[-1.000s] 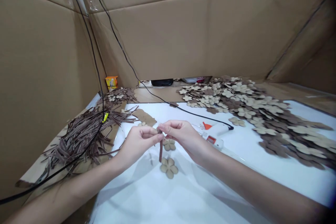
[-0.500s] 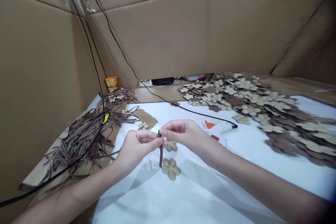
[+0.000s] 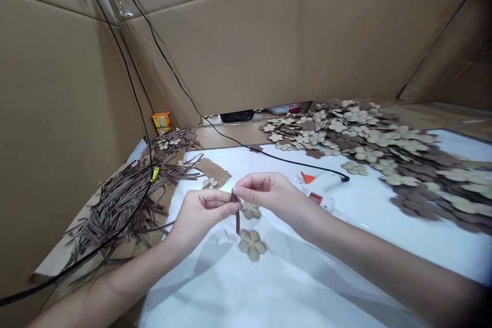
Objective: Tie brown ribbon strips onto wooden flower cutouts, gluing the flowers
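Scarcely any change is shown from the preceding views: a narrow striped brown strip [image 3: 237,217] is kept pinched near its upper end between the thumb and fingertips of the left hand [image 3: 202,213] and those of the right hand [image 3: 267,196], its tail hanging free. Just below lies a tan flower cutout [image 3: 252,245], and a hot glue gun [image 3: 317,188] rests near the right hand.
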The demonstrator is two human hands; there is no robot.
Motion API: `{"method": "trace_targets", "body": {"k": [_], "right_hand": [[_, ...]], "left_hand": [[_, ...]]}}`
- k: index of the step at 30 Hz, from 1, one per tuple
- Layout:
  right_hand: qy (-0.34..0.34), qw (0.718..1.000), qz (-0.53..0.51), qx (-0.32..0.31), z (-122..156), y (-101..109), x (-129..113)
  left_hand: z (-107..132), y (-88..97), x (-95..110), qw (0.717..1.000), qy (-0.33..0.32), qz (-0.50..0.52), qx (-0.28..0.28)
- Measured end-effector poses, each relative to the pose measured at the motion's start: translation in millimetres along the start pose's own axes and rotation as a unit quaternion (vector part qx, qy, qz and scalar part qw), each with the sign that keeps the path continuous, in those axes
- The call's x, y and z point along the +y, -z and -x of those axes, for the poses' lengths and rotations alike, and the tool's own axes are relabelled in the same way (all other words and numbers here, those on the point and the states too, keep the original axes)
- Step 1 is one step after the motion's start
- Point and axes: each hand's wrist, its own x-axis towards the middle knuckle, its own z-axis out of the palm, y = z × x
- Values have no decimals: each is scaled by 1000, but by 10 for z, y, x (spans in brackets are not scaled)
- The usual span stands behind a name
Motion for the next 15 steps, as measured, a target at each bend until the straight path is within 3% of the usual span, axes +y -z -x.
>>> {"method": "trace_targets", "body": {"k": [7, 15], "right_hand": [[-3, 1000, -3, 16, -7, -5, -2], [24, 997, -44, 55, 19, -83, 79]], "left_hand": [[-6, 2, -1, 1000, 15, -19, 4], [-6, -45, -46, 999, -49, -1, 11]]}}
